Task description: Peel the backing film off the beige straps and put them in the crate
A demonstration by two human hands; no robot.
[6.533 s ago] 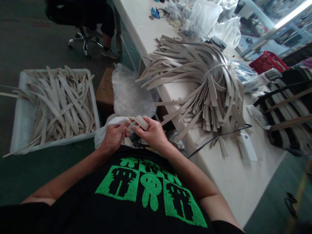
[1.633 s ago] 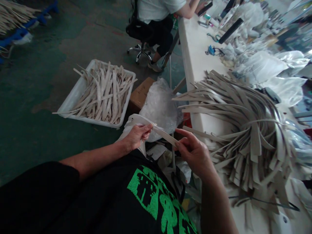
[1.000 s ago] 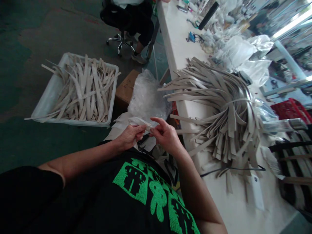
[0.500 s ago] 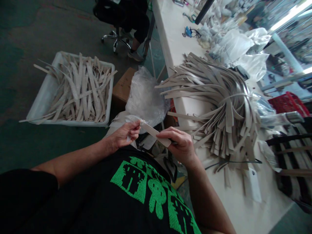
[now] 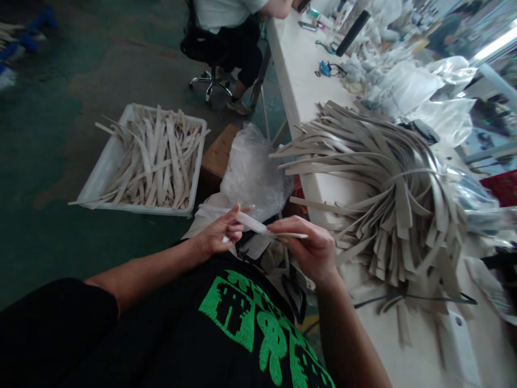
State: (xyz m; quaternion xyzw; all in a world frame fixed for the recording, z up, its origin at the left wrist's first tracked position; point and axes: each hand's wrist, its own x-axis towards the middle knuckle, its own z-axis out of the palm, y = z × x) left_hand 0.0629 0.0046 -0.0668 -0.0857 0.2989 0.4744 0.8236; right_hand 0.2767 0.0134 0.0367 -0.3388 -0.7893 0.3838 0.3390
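In front of my waist, my left hand (image 5: 221,231) pinches one end of a narrow beige strap (image 5: 294,235) between thumb and curled fingers. My right hand (image 5: 310,247) grips the same strap farther along, its flat end jutting out past the fingertips and seen nearly edge-on. Between the two hands a thin white wrapping (image 5: 252,222) covers the strap; I cannot tell whether it is film or paper. Right of my right hand, a large bundle of similar greyish straps (image 5: 404,199), tied with a band, lies on the table.
A translucent bin (image 5: 95,175) full of loose strips stands on the floor at left. Beside it are a cardboard box (image 5: 221,151) and a crumpled plastic bag (image 5: 256,172). The white table (image 5: 293,73) carries scissors (image 5: 329,47) and plastic bags. A seated person (image 5: 230,13) is beyond.
The camera view has shifted, so the surroundings sit farther right and lower. The strap has turned from showing its flat face to nearly edge-on, and white wrapping now shows between my hands.
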